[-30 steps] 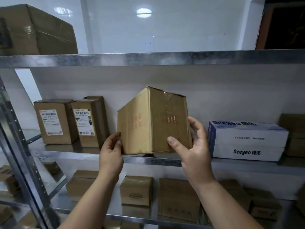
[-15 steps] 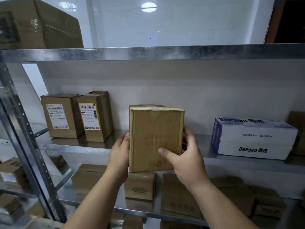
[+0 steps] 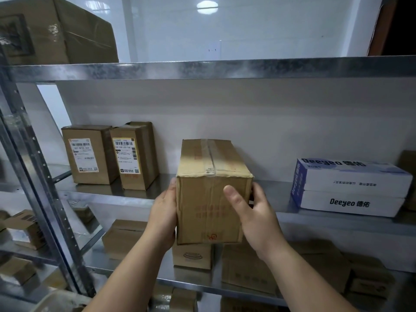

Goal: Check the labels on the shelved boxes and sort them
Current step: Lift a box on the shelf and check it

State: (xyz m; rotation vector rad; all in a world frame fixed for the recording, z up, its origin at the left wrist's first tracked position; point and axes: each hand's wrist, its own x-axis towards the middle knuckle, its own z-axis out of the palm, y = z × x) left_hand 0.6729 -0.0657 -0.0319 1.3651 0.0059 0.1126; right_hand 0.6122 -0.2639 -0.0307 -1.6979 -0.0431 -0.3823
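Head view, left to right: two labelled boxes [image 3: 90,154] stand upright and touching on the middle shelf [image 3: 276,192], shipping labels facing out. Next the left hand [image 3: 165,218] grips the left side of the plain brown box [image 3: 211,203], its fingers hidden behind. The right hand [image 3: 254,217] clamps the other side, thumb laid across the front face. That box hangs in the air just in front of the shelf edge, between the labelled pair and the white cartons [image 3: 351,188] stacked at the right. Only side pressure seems to carry it, so a slip would likely drop it onto the small boxes [image 3: 191,255] on the lower shelf. No label shows on the two faces in sight, and turning it to find one probably means regripping, the likeliest moment to lose it. Shelving is bare galvanised metal with a perforated upright [image 3: 33,176] at the left, a big taped box [image 3: 56,30] on top, and a glossy white wall behind.
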